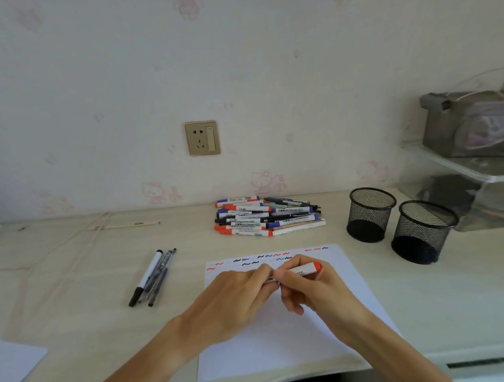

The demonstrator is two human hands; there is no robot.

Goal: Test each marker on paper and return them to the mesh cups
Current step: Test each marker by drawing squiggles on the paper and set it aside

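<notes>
Both hands met over the paper [293, 332] near the desk's front edge: left hand [234, 300] and right hand [308, 289] fingers closed on a red marker [303, 270], seemingly uncapping or recapping; next, likely a scribble or the cups [370, 214].

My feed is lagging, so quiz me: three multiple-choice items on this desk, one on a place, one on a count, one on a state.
1. Where is the heap of markers?
A. Inside a cup
B. On the desk by the wall, beyond the paper
C. On the shelf

2. How many mesh cups are on the desk?
A. One
B. Two
C. Four

3. What holds the red-ended marker?
A. Both hands
B. Nothing; it lies on the paper
C. A cup

Answers:
1 B: the heap lies past the far edge of the paper, below the socket.
2 B: one cup stands beside another.
3 A: the left hand and right hand both grip it above the paper.
</notes>
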